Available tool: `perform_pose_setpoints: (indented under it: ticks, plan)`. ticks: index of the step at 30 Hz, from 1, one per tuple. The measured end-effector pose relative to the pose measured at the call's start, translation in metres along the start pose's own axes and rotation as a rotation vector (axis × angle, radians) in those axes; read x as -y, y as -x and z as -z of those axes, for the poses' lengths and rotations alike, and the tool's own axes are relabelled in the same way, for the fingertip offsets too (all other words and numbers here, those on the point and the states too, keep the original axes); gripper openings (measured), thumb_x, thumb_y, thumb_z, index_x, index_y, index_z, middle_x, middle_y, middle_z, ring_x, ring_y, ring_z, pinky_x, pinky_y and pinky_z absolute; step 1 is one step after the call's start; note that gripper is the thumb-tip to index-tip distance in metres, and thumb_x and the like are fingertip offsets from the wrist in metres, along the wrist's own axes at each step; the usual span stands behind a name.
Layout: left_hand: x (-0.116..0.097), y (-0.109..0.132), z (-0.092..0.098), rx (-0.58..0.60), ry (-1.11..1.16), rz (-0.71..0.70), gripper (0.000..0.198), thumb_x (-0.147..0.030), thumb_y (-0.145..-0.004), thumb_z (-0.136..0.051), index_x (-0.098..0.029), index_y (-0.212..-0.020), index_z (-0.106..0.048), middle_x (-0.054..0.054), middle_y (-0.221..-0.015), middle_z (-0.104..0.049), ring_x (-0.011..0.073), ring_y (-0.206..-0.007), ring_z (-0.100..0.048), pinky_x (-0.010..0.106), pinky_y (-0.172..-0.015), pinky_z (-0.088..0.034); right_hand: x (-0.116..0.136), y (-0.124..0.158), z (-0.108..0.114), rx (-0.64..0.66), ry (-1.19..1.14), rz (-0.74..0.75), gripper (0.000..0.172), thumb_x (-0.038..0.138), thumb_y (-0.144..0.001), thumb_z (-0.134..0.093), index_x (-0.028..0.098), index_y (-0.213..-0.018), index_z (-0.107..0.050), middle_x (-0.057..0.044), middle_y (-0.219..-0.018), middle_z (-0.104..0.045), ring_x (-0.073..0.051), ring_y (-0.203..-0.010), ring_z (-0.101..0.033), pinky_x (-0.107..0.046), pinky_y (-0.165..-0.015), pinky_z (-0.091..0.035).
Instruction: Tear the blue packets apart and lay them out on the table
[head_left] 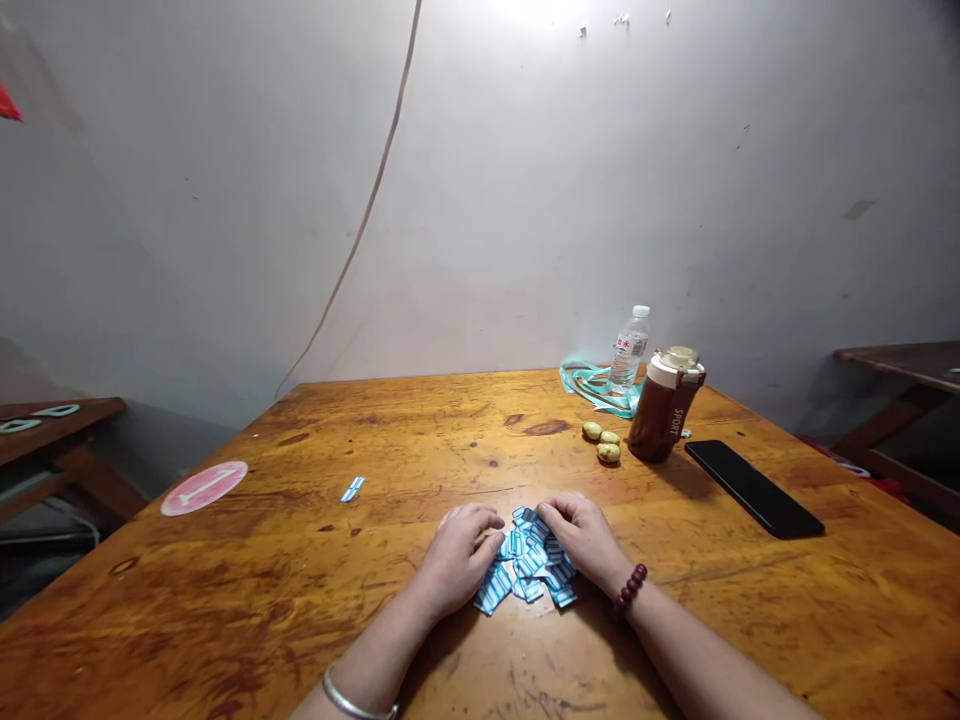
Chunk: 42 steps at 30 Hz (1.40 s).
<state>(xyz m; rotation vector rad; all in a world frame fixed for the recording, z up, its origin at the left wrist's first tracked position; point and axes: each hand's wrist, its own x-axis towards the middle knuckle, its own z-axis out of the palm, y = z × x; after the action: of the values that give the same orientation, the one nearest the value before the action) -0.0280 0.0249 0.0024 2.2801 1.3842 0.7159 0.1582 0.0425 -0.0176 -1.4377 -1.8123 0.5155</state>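
Note:
A loose pile of small blue-and-white striped pieces (pixel 531 560) lies on the wooden table (pixel 420 420), with several overlapping. My left hand (pixel 459 550) rests at the pile's left side, its fingers curved and the thumb apart from them, nothing visible between. On the pile's right edge, my right hand (pixel 581 535) has its thumb and fingers drawn together against the upper pieces; what they grip is partly hidden. A single blue-and-white piece (pixel 352 489) lies apart, farther left on the table.
Right of the pile stand a brown sports bottle (pixel 660 410) and a clear water bottle (pixel 628 350), near a teal ribbon (pixel 581 380). Three yellowish egg-shaped things (pixel 608 453) and a black phone (pixel 752 487) lie close by. A pink round sticker (pixel 204 488) is at left.

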Motion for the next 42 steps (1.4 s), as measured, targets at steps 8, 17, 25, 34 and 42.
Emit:
perform_pose_setpoints:
  ticks: [8,17,25,34,42]
  plan:
    - [-0.007,0.001,-0.007,0.053,-0.077,-0.065,0.021,-0.028,-0.071,-0.052,-0.027,-0.091,-0.059,0.003,-0.107,-0.052,0.0223,-0.104,-0.041,0.04,-0.09,-0.028,0.006,0.004,0.006,0.032,0.111,-0.041,0.018,0.025,-0.073,-0.045,0.023,-0.085,-0.059,-0.002,-0.085,-0.06,-0.018,-0.085,-0.049,-0.029,-0.076,-0.032]
    - [-0.006,0.0,-0.002,-0.013,-0.071,-0.007,0.01,-0.015,-0.069,-0.047,-0.021,-0.066,-0.054,0.001,-0.086,-0.058,0.0175,-0.084,-0.049,0.034,-0.081,-0.032,0.012,0.013,0.008,0.281,0.087,0.099,0.015,0.027,-0.063,-0.057,0.026,-0.077,-0.061,-0.001,-0.109,-0.052,-0.021,-0.106,-0.039,-0.037,-0.092,-0.017]
    - [-0.008,0.001,0.002,0.05,-0.035,-0.032,0.015,-0.029,-0.073,-0.049,-0.024,-0.082,-0.06,0.003,-0.098,-0.056,0.0199,-0.094,-0.047,0.035,-0.085,-0.031,0.011,0.007,0.013,0.216,0.009,0.012,0.014,0.027,-0.073,-0.047,0.02,-0.07,-0.059,-0.004,-0.095,-0.058,-0.019,-0.099,-0.046,-0.034,-0.088,-0.024]
    - [-0.011,0.002,-0.002,0.053,0.012,-0.071,0.004,-0.018,-0.067,-0.052,-0.021,-0.068,-0.054,0.002,-0.095,-0.056,0.0186,-0.093,-0.047,0.034,-0.085,-0.032,0.008,0.013,0.015,0.364,0.104,0.096,0.012,0.029,-0.064,-0.059,0.023,-0.074,-0.06,-0.003,-0.116,-0.05,-0.021,-0.115,-0.034,-0.038,-0.094,-0.017]
    - [-0.007,-0.001,0.005,-0.032,0.058,0.014,0.013,-0.017,-0.072,-0.042,-0.02,-0.061,-0.049,0.003,-0.083,-0.059,0.018,-0.083,-0.051,0.031,-0.076,-0.037,0.012,0.004,0.02,0.264,-0.063,0.031,0.027,0.026,-0.079,-0.038,0.02,-0.072,-0.063,-0.005,-0.105,-0.059,-0.019,-0.103,-0.046,-0.035,-0.089,-0.028]
